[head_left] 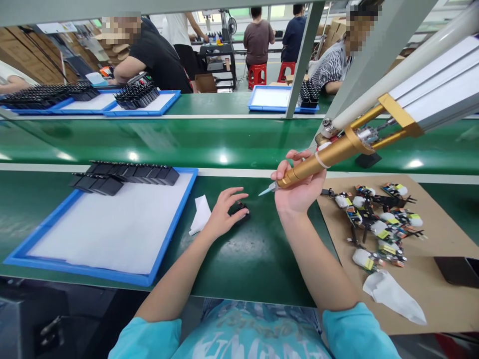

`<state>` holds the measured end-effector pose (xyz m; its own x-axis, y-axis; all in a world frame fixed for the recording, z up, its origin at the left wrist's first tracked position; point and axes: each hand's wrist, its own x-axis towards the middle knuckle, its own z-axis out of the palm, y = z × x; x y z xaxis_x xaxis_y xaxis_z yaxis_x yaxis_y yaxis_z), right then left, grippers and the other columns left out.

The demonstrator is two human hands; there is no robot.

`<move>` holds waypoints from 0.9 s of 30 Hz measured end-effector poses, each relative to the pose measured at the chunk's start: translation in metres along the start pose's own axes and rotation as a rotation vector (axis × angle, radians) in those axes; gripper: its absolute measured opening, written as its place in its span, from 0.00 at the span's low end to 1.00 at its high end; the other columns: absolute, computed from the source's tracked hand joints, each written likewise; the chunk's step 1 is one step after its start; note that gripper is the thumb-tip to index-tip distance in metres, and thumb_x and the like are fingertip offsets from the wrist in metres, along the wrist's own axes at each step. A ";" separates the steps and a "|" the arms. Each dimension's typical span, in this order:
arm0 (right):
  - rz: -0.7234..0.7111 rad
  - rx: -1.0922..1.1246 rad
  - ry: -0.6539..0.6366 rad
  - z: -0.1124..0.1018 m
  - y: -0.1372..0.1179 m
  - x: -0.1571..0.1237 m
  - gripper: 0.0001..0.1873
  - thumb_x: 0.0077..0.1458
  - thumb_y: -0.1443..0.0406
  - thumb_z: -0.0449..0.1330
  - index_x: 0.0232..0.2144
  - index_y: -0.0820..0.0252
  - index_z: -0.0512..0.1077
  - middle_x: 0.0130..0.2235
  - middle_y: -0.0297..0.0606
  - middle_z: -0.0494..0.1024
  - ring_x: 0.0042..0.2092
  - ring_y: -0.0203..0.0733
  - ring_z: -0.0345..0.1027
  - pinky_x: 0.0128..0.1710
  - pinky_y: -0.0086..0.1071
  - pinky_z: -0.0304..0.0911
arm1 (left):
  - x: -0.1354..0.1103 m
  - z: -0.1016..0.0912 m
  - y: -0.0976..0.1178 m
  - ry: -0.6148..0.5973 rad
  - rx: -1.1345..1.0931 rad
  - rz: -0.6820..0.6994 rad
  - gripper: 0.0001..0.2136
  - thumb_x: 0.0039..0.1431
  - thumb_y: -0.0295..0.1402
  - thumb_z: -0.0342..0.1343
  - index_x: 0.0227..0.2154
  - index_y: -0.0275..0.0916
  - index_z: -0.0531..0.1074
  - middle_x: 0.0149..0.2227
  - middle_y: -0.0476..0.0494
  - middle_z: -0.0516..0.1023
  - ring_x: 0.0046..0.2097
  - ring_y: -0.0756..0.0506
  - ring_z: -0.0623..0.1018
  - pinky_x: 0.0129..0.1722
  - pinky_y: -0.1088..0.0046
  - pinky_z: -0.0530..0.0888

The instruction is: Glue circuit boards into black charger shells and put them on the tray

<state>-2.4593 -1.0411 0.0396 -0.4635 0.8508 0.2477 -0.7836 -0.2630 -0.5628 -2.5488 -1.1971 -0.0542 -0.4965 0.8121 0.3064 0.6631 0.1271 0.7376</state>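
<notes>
My right hand (299,192) is wrapped round a gold glue dispenser (310,167), a long cylinder that slants up to the right. Its pale blue needle tip points down and left, above the bench. Just left of that tip, my left hand (226,212) holds a small black housing (242,213) against the green bench, thumb on the near side and fingers at the far side. Fingers cover much of this housing, so its inside is hard to make out. A folded white cloth (201,214) lies beside my left wrist.
On the left, a blue-rimmed tray (164,249) bears rows of black housings (130,174). Cardboard (337,219) on the right carries several small circuit assemblies (381,219), a crumpled white cloth (392,296) and a dark phone-like slab (456,271). Beyond the green conveyor (209,139), people sit working.
</notes>
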 end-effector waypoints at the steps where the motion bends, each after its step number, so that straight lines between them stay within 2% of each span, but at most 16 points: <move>1: 0.001 -0.003 0.001 0.000 0.000 0.000 0.17 0.53 0.50 0.47 0.31 0.55 0.64 0.31 0.28 0.69 0.19 0.28 0.61 0.18 0.28 0.61 | 0.000 0.000 0.000 -0.026 0.032 0.001 0.17 0.58 0.39 0.55 0.51 0.47 0.68 0.59 0.44 0.64 0.61 0.41 0.61 0.62 0.58 0.57; 6: 0.003 -0.015 -0.010 -0.001 0.000 0.000 0.17 0.53 0.49 0.46 0.31 0.54 0.63 0.31 0.28 0.69 0.19 0.28 0.60 0.18 0.28 0.61 | 0.001 0.005 -0.005 -0.118 -0.017 -0.096 0.21 0.59 0.40 0.54 0.56 0.50 0.63 0.62 0.45 0.59 0.63 0.41 0.58 0.62 0.58 0.56; 12: 0.000 0.016 -0.021 -0.001 0.000 0.000 0.17 0.54 0.50 0.47 0.31 0.55 0.65 0.32 0.28 0.69 0.20 0.28 0.61 0.18 0.28 0.60 | 0.002 0.000 -0.015 -0.157 -0.390 -0.244 0.24 0.60 0.42 0.51 0.59 0.49 0.58 0.63 0.44 0.59 0.64 0.42 0.58 0.62 0.59 0.58; 17: -0.001 0.011 -0.018 -0.001 0.000 0.001 0.17 0.54 0.50 0.47 0.31 0.55 0.64 0.32 0.28 0.69 0.19 0.28 0.61 0.18 0.29 0.60 | 0.003 -0.006 -0.021 -0.214 -0.341 -0.236 0.28 0.53 0.41 0.59 0.57 0.50 0.62 0.64 0.46 0.58 0.65 0.40 0.56 0.63 0.57 0.53; 19: 0.001 0.004 -0.009 -0.001 0.000 0.001 0.17 0.53 0.50 0.47 0.31 0.55 0.64 0.31 0.28 0.69 0.19 0.28 0.61 0.18 0.28 0.61 | 0.004 -0.007 -0.019 -0.170 -0.459 -0.270 0.27 0.54 0.44 0.58 0.57 0.48 0.63 0.63 0.44 0.60 0.65 0.40 0.56 0.63 0.58 0.54; 21: 0.001 0.002 -0.007 -0.001 0.000 0.001 0.17 0.53 0.50 0.47 0.30 0.56 0.64 0.31 0.28 0.69 0.19 0.28 0.61 0.17 0.28 0.60 | 0.004 -0.008 -0.014 -0.109 -0.669 -0.294 0.26 0.57 0.49 0.52 0.57 0.47 0.62 0.62 0.42 0.61 0.65 0.40 0.57 0.62 0.59 0.57; 23: 0.000 0.001 -0.009 -0.001 -0.001 0.001 0.17 0.53 0.50 0.47 0.30 0.56 0.64 0.31 0.28 0.69 0.19 0.29 0.61 0.17 0.28 0.60 | 0.004 -0.011 -0.004 -0.089 -0.864 -0.301 0.29 0.59 0.56 0.41 0.58 0.46 0.61 0.63 0.42 0.61 0.65 0.40 0.57 0.60 0.59 0.59; 25: 0.000 -0.005 -0.008 -0.001 -0.001 0.002 0.17 0.53 0.50 0.47 0.30 0.56 0.64 0.31 0.28 0.69 0.19 0.29 0.61 0.17 0.28 0.60 | 0.003 -0.013 0.006 -0.111 -0.951 -0.315 0.35 0.57 0.61 0.30 0.59 0.47 0.61 0.63 0.43 0.61 0.64 0.40 0.58 0.59 0.58 0.61; 27: -0.004 -0.014 0.001 0.000 -0.001 0.002 0.16 0.52 0.51 0.47 0.30 0.56 0.64 0.30 0.28 0.69 0.19 0.29 0.61 0.16 0.29 0.60 | 0.003 -0.016 0.014 -0.129 -0.934 -0.342 0.39 0.54 0.64 0.24 0.59 0.49 0.60 0.63 0.44 0.61 0.64 0.40 0.59 0.57 0.58 0.63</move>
<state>-2.4589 -1.0388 0.0406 -0.4595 0.8525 0.2493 -0.7797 -0.2528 -0.5728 -2.5498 -1.2021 -0.0341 -0.4771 0.8781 -0.0371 -0.2372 -0.0880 0.9675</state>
